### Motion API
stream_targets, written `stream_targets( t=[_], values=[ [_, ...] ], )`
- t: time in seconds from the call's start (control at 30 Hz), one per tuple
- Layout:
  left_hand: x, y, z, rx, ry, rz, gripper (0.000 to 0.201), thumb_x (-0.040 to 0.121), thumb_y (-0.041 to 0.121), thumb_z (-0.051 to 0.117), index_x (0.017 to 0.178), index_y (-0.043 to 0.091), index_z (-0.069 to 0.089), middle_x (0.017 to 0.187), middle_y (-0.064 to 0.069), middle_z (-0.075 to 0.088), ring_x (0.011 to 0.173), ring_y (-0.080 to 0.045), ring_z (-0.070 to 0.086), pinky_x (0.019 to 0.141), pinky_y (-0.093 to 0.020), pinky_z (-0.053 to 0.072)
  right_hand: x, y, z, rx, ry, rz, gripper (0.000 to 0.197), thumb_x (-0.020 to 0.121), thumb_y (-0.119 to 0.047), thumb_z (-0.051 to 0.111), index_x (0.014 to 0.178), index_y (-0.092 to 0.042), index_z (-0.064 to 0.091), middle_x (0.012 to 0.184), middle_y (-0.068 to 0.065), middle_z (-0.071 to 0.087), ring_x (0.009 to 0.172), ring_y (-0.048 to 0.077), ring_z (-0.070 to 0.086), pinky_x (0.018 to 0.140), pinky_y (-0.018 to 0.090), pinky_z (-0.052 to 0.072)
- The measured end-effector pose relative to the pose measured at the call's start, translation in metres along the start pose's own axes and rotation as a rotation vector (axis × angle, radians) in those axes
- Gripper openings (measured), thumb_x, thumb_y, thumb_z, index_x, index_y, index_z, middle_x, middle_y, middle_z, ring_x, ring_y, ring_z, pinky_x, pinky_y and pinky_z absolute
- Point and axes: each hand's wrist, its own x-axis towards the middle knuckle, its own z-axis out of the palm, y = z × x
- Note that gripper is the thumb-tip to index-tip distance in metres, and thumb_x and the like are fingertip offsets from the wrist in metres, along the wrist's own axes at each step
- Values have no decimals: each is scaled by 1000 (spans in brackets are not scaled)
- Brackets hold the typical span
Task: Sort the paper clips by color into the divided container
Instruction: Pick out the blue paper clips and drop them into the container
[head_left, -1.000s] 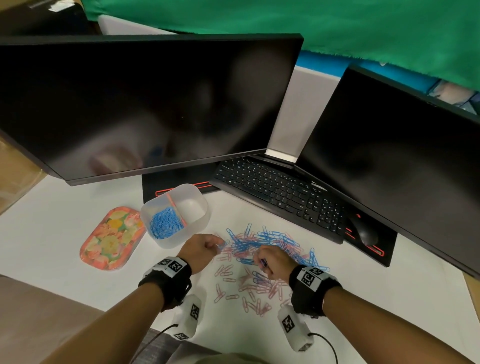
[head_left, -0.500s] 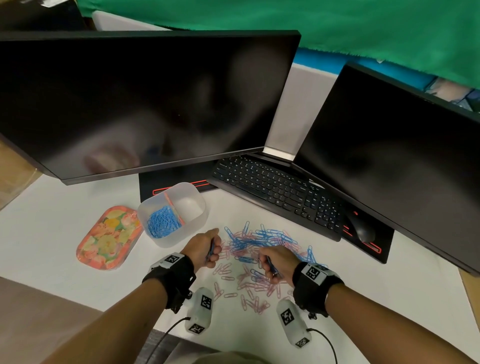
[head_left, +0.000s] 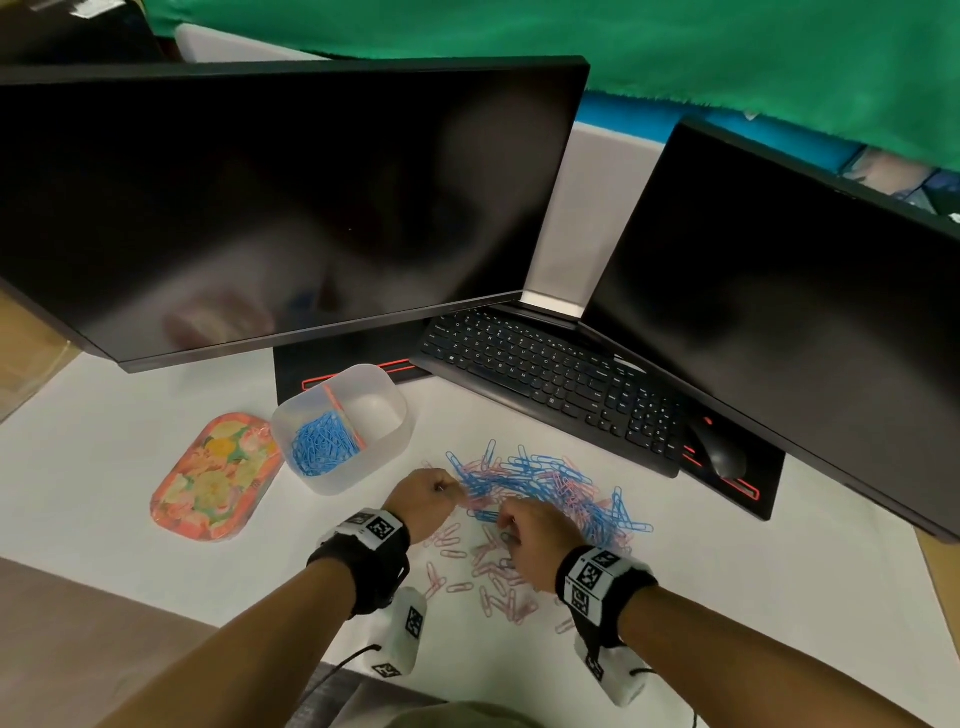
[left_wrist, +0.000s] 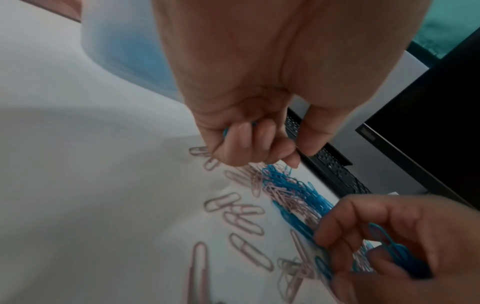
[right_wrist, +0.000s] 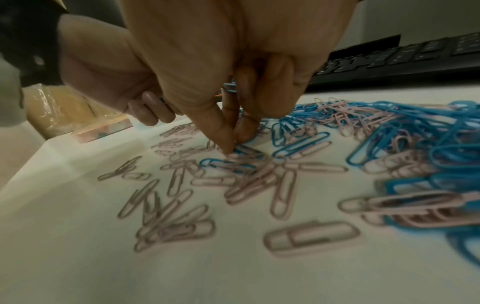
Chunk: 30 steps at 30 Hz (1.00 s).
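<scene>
Paper clips (head_left: 540, 499), blue and pink mixed, lie in a loose pile on the white bench (head_left: 104, 457), near the front of the keyboard (head_left: 556, 384). Head view: divided container (head_left: 387, 441) stands left of the pile; its left compartment holds blue clips (head_left: 324, 449), the right one looks bare. A flowered tray (head_left: 208, 480) sits just beside it. Left hand (head_left: 423, 501) is curled at the pile's left edge; right hand (head_left: 535, 545) is curled over the pile's near side, with scattered pink clips (head_left: 493, 587) below it. Two dark monitors behind.

Left wrist view: left hand (left_wrist: 249, 133) has fingers folded into the palm, grip clamped on a blue clip that peeks out by the little finger. Right hand (left_wrist: 389, 246) carries several blue clips against its palm.

Right wrist view: right hand (right_wrist: 228, 82) has thumb and forefinger tips together, pinching down on a blue clip (right_wrist: 241, 150) on the bench; more blue clips are tucked under its curled fingers.
</scene>
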Motion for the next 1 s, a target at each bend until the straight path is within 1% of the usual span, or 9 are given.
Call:
stream_targets(
  t=[0.1, 0.17, 0.27, 0.33, 0.43, 0.63, 0.73, 0.87, 1.0],
  values=[
    [-2, -2, -5, -24, 4, -23, 18, 92, 27, 58, 85, 11, 62, 74, 0, 57, 68, -15, 52, 57, -23, 38, 3, -2, -3, 29, -41, 50, 30, 80, -2, 55, 104, -19, 58, 98, 0, 61, 91, 22, 60, 79, 30, 52],
    [-2, -2, -7, -27, 0, -29, 18, 92, 28, 59, 82, 13, 61, 71, 2, 56, 70, -15, 52, 54, -23, 36, 6, -3, -6, 32, -54, 63, 31, 78, -1, 55, 103, -19, 60, 91, -3, 58, 90, 22, 61, 78, 29, 53],
    [-3, -2, -8, -33, -4, -32, 18, 91, 28, 59, 80, 15, 61, 70, 3, 56, 70, -15, 53, 51, -22, 35, 8, -2, -6, 8, -67, 54, 31, 77, 2, 53, 100, -17, 62, 94, 0, 63, 89, 22, 62, 77, 29, 54],
    [-5, -2, -8, -33, -3, -31, 19, 92, 27, 59, 77, 15, 60, 70, 2, 56, 64, -12, 50, 50, -22, 34, 7, -1, -5, -11, -76, 43, 29, 78, 2, 52, 97, -16, 62, 98, 3, 65, 89, 23, 62, 79, 32, 55],
    [-6, -3, -7, -37, -6, -31, 20, 92, 27, 59, 76, 15, 59, 68, 2, 55, 58, -10, 47, 50, -22, 34, 5, -2, -4, -74, -61, 16, 23, 80, 0, 51, 94, -17, 59, 101, 3, 60, 89, 23, 59, 79, 34, 53],
    [-9, -4, -6, -38, -20, -44, 23, 92, 27, 59, 72, 16, 58, 66, 2, 55, 58, -11, 48, 51, -21, 35, 0, -3, 0, -88, 31, 1, 20, 82, 0, 48, 88, -17, 56, 96, 2, 59, 85, 22, 58, 77, 35, 53],
    [-10, -3, -7, -52, -30, -51, 22, 91, 27, 60, 72, 16, 58, 67, 0, 55, 60, -12, 48, 54, -22, 37, 3, -1, 0, -30, 37, 38, 23, 81, 1, 51, 93, -17, 58, 96, 2, 63, 83, 20, 60, 75, 32, 54],
    [-14, -1, -8, -49, -34, -52, 22, 92, 27, 59, 73, 15, 58, 68, 0, 55, 61, -13, 49, 53, -22, 36, 7, 4, 1, 21, -18, 87, 31, 78, 3, 53, 100, -19, 58, 101, 2, 62, 88, 20, 61, 76, 30, 53],
    [-19, 2, -13, -44, -36, -48, 20, 92, 26, 58, 75, 15, 58, 69, 1, 55, 58, -11, 47, 50, -21, 34, 9, 8, -1, 122, -42, 82, 26, 85, 0, 51, 102, -14, 65, 95, 2, 63, 89, 19, 62, 80, 28, 54]
  ],
)
